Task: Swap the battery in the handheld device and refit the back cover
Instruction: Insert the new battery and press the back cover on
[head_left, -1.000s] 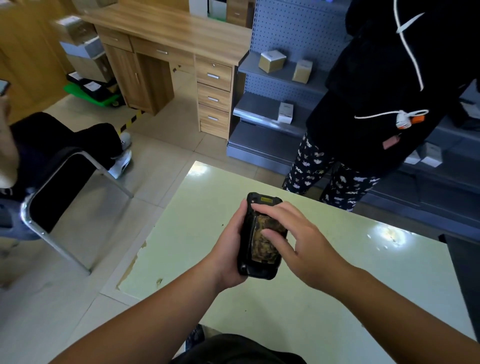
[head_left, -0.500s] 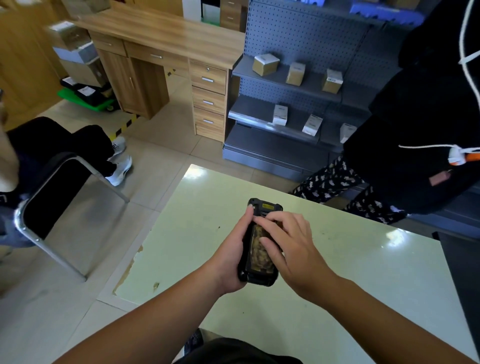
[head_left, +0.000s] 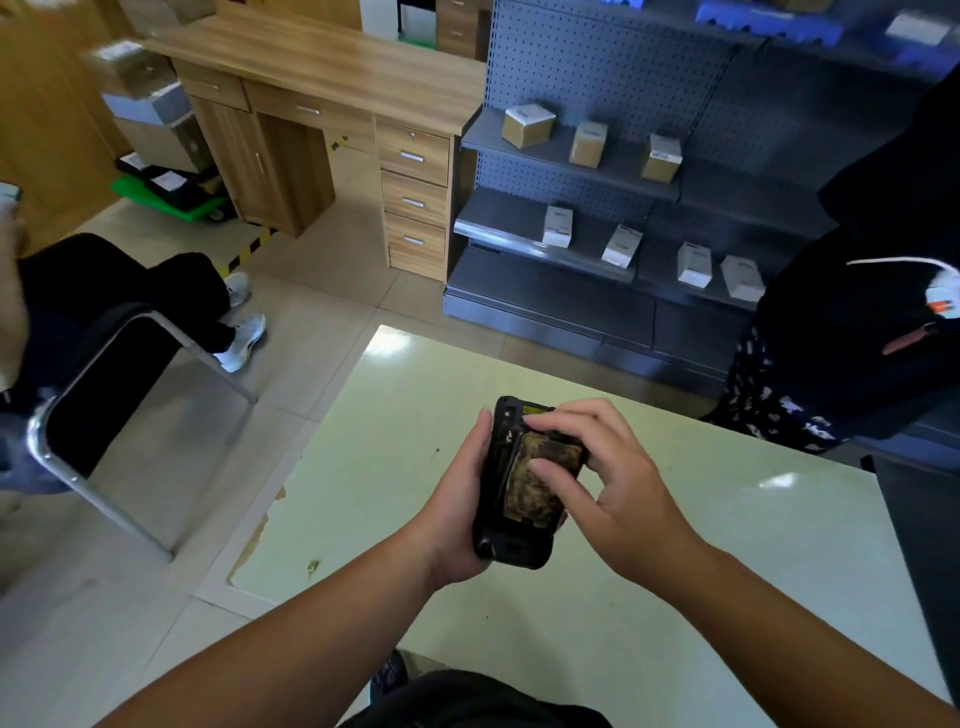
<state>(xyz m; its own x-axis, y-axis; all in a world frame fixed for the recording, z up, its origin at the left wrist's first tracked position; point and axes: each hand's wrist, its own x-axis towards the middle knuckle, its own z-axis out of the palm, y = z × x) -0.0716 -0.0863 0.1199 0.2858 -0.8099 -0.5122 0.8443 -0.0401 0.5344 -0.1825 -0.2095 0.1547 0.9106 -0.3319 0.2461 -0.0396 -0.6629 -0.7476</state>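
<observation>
A black handheld device (head_left: 506, 540) is held back-side up above the pale green table (head_left: 395, 499). My left hand (head_left: 457, 499) wraps around its left edge and underside. A worn brownish battery (head_left: 530, 488) sits in the open back compartment, its upper right end tilted up out of the bay. My right hand (head_left: 618, 493) pinches that battery, thumb on its face and fingers over its top and right edge. No back cover is visible.
A standing person in black (head_left: 878, 322) is at the table's far right corner. A seated person on a metal chair (head_left: 104, 374) is at the left. A grey shelf unit (head_left: 571, 244) with small boxes and a wooden desk (head_left: 322, 83) stand behind.
My right hand shifted from pressing flat on the battery to pinching its upper end, which now lifts out of the bay. The standing person moved right.
</observation>
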